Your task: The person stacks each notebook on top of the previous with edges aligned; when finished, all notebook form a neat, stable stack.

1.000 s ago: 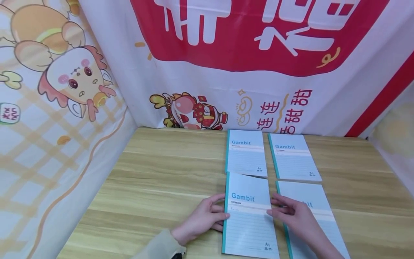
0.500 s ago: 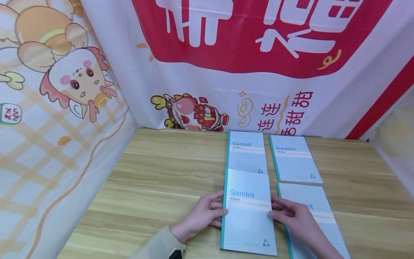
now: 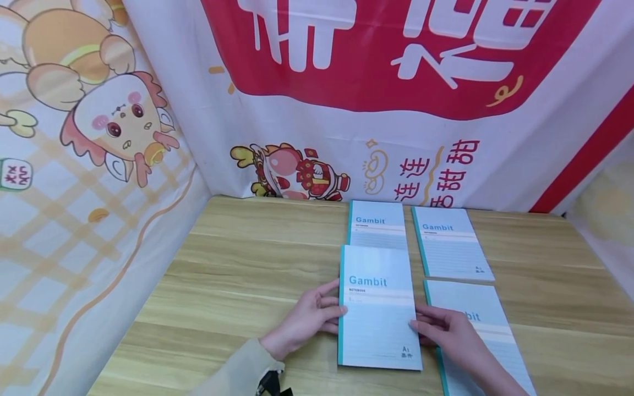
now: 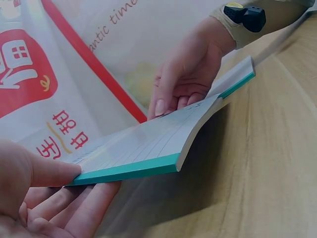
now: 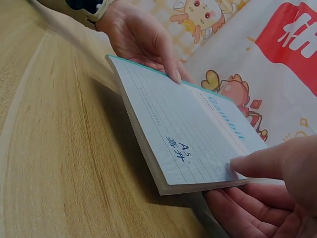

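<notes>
A light blue notebook (image 3: 378, 308) with a teal spine is held above the table between both hands. My left hand (image 3: 309, 319) pinches its spine edge, thumb on the cover and fingers underneath, as the left wrist view shows. On the opposite edge, my right hand (image 3: 453, 335) grips it the same way, with the thumb on the cover (image 5: 198, 134). The held notebook overlaps the lower part of the back left notebook (image 3: 377, 223). Beneath the right hand and forearm lies the front right notebook (image 3: 477, 330), partly hidden by them.
Another matching notebook (image 3: 452, 242) lies at the back right, behind the front right one. The wooden table (image 3: 238, 258) meets a white and red printed cloth (image 3: 297, 121) at the back. A patterned cloth (image 3: 99, 247) hangs along the left side.
The held notebook has been raised off the table and moved away from me, so it covers more of the back left notebook. Both hands still grip its edges.
</notes>
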Demonstrator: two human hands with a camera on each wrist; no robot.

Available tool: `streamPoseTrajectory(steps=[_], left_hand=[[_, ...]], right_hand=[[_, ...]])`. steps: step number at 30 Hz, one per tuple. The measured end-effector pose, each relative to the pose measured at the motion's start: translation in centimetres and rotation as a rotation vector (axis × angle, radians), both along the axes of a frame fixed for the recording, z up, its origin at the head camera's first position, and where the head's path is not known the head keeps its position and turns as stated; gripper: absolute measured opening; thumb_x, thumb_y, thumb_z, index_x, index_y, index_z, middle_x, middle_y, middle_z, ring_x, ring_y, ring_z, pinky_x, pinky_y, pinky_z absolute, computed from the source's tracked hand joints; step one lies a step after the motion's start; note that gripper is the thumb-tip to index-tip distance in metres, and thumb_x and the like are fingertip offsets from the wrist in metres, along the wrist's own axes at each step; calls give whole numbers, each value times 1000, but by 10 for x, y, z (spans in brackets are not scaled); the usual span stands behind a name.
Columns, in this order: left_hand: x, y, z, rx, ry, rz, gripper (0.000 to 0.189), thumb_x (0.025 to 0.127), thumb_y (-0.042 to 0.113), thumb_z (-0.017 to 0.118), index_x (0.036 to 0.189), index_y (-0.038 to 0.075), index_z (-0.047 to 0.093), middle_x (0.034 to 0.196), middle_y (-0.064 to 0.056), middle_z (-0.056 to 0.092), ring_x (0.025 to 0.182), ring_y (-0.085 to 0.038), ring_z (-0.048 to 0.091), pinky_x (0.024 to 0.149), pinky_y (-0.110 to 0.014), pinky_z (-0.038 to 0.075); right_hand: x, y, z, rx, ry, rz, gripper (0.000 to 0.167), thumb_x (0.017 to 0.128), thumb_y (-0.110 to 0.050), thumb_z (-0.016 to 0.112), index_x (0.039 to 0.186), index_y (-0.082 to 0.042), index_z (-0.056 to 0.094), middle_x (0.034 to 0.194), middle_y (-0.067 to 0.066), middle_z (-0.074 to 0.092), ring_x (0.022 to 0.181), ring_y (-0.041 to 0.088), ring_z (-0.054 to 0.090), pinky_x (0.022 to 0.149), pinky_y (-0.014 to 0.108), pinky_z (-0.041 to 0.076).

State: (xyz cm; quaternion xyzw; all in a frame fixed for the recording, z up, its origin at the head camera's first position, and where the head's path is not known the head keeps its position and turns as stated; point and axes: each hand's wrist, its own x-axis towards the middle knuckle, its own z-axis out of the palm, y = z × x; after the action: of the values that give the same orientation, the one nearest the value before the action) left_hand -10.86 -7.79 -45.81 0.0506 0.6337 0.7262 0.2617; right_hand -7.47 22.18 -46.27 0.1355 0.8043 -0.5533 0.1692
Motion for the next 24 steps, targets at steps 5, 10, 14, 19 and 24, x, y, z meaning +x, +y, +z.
streamPoseTrajectory(steps=[5, 10, 14, 19, 24], left_hand=[[-6, 1, 3, -10, 10, -2, 72, 95, 1, 68, 157, 3, 32, 112, -18, 72, 88, -33, 72, 76, -39, 62], [-11, 2, 8, -21, 16, 1, 74, 95, 5, 70, 158, 4, 32, 115, -16, 71, 89, -33, 72, 79, -39, 62], [-15, 3, 9, -39, 22, 4, 71, 96, 9, 71, 156, 3, 34, 116, -15, 71, 89, -32, 72, 80, -39, 61], [-22, 4, 7, -21, 26, 9, 59, 98, 9, 68, 149, -2, 42, 118, -17, 70, 93, -31, 72, 81, -39, 61], [-27, 6, 3, 31, 12, 53, 50, 98, 6, 67, 141, -8, 47, 122, -20, 67, 101, -31, 70, 85, -38, 60]], right_hand=[[-2, 2, 1, -7, 28, -11, 52, 93, -16, 76, 137, 5, 59, 106, 9, 73, 94, 23, 71, 77, 36, 62], [-4, 2, 3, -11, 53, -23, 50, 94, -14, 75, 138, 5, 59, 105, 8, 71, 94, 23, 70, 77, 34, 62], [-6, 3, 4, -29, 70, -26, 51, 95, -16, 75, 138, 4, 58, 108, 9, 71, 96, 23, 70, 78, 34, 62], [-9, 2, 6, -46, 85, -33, 49, 96, -15, 74, 139, 3, 59, 110, 10, 71, 97, 22, 70, 79, 32, 61], [-13, 3, 8, -26, 106, -38, 48, 97, -13, 72, 139, 3, 58, 110, 11, 71, 97, 22, 70, 78, 31, 61]])
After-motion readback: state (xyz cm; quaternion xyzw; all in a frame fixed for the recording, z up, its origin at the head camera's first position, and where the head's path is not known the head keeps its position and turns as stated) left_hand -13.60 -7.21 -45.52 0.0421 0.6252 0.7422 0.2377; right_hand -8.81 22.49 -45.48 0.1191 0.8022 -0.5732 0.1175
